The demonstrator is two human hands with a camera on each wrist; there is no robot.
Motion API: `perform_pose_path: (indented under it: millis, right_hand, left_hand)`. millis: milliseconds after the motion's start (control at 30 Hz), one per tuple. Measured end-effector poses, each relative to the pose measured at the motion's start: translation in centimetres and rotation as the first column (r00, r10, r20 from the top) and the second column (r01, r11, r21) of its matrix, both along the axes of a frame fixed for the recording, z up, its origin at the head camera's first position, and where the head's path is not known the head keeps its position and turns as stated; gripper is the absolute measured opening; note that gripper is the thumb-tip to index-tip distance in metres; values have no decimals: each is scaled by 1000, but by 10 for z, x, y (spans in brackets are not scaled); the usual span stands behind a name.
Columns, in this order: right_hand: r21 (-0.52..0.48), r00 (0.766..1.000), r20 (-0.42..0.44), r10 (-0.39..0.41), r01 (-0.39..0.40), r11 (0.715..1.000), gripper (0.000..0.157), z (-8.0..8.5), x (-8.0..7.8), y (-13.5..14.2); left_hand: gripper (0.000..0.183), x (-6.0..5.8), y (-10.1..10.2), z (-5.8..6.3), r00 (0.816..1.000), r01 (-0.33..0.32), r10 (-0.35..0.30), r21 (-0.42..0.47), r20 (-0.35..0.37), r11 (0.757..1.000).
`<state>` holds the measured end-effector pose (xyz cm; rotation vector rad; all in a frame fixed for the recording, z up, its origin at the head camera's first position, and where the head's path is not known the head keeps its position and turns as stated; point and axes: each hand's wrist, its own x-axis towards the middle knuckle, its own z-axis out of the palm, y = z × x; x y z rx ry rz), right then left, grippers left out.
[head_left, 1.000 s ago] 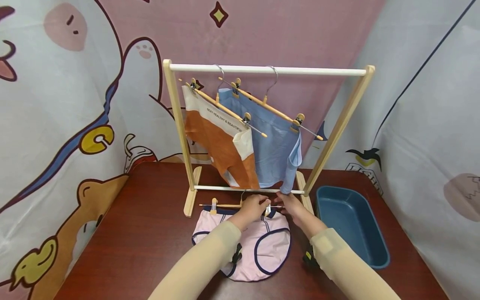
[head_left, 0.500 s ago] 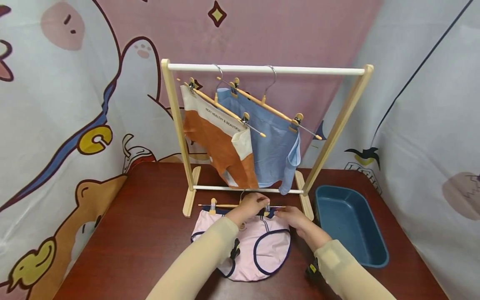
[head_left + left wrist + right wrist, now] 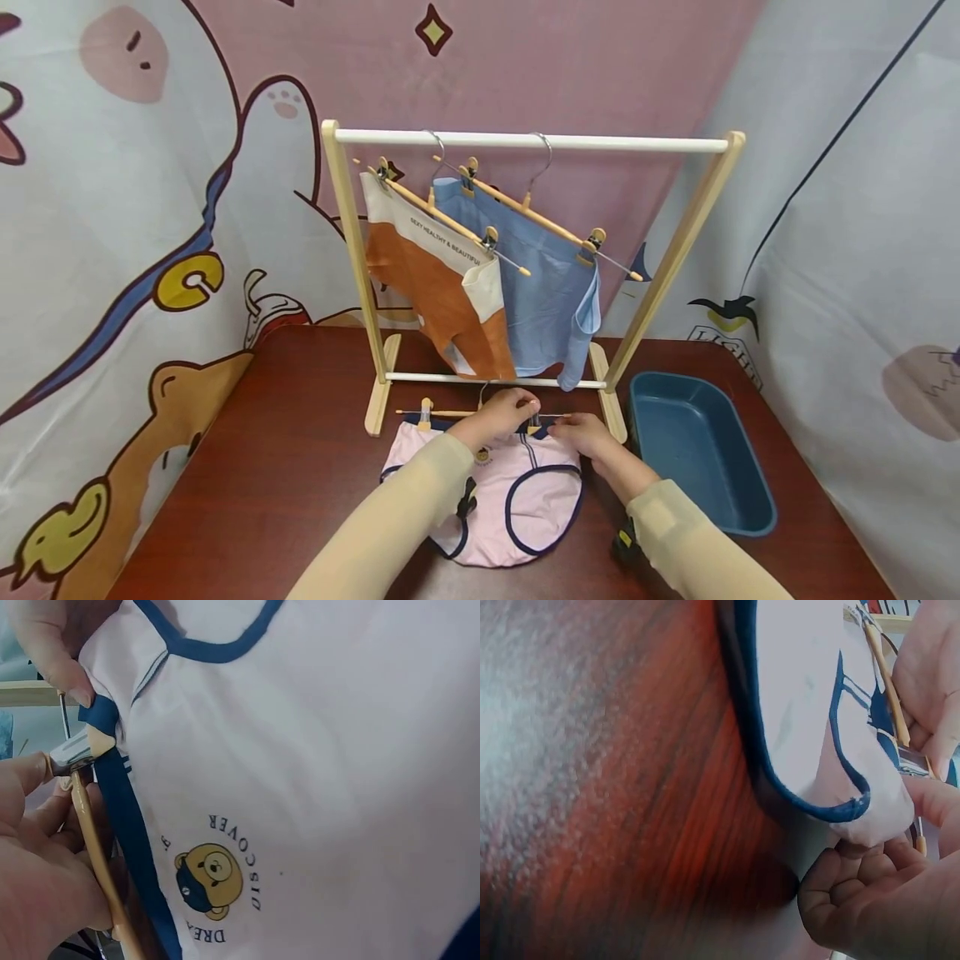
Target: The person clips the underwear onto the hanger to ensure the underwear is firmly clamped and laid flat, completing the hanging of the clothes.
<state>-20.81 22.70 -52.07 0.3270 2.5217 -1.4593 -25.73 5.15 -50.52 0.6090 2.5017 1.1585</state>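
A pair of pink underpants (image 3: 491, 521) with navy trim lies flat on the table, its bear print (image 3: 210, 877) showing in the left wrist view. Along its navy waistband (image 3: 127, 817) runs a wooden clip hanger (image 3: 450, 413). My left hand (image 3: 498, 415) pinches the handle of the hanger's right clip (image 3: 79, 748), whose tip sits over the waistband. Just right of that clip, my right hand (image 3: 587, 435) pinches the waistband's corner between thumb and fingers. The left clip (image 3: 425, 414) sits on the other end of the waistband.
Behind stands a wooden rack (image 3: 678, 258) with a white rail (image 3: 615, 142). Orange-and-cream underpants (image 3: 442, 283) and a light blue pair (image 3: 543, 300) hang there on clip hangers. A blue plastic basin (image 3: 701, 450) stands to the right on the brown table (image 3: 247, 483).
My right hand has come down from beside the blue pair's lower edge to the pink waistband's corner. My left hand has stayed at the right clip.
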Motion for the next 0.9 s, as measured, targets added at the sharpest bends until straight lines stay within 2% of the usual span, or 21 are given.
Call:
perform_pose_path:
  millis: [100,267,500,667,900]
  right_hand:
    - [12,1000,2,8,-8,1000,33,0,-1,1]
    - [36,1000,-6,27,-26,999,30,2,1,3]
    - [62,999,-43,24,-21,998,20,4,2,0]
    - [103,998,-61,36,-30,994,19,4,3,-3]
    - [142,998,-32,48,-43,989,18,5,1,-5]
  left_hand:
    - [26,1,-1,-2,1000,4,-3,28,-19,1000]
    - [22,1,-3,-3,995,24,-17,70,-95,997]
    - [25,3,-6,-7,974,24,-7,73,-225,997]
    - [25,4,-8,-8,967,23,11,130,-255,991]
    - [23,5,-10,-9,954,13,37,163,-297,987]
